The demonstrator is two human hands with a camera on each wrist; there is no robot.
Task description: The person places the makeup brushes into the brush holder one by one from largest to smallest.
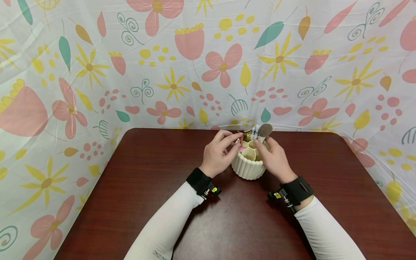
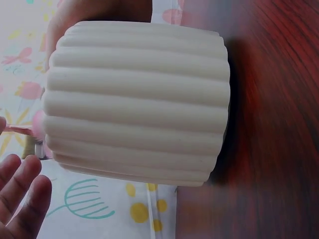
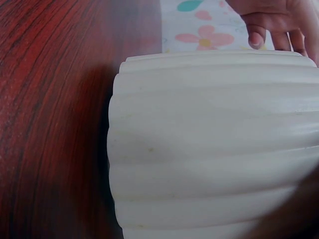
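Note:
A cream ribbed makeup brush holder [image 1: 248, 169] with divided compartments stands upright on the table. My right hand [image 1: 276, 159] grips its right side, thumb at the rim and the other fingers behind it. A makeup brush with a fluffy grey-brown head [image 1: 265, 130] rises beside that thumb. My left hand [image 1: 219, 153] is at the holder's left rim. In the left wrist view its fingertip touches a thin pink stick [image 2: 19, 129], which it seems to pinch; other fingers [image 2: 32, 199] stay apart below. A flat gold-and-silver brush piece [image 2: 35, 148] shows beside the rim.
Slim white-and-blue items [image 1: 255, 131] and gold-toned ones [image 1: 247, 136] stand at the holder's back. The dark red-brown wooden table [image 1: 156, 169] reaches back to a flower-printed cloth [image 1: 191, 72]. Each wrist wears a black strap with a small camera.

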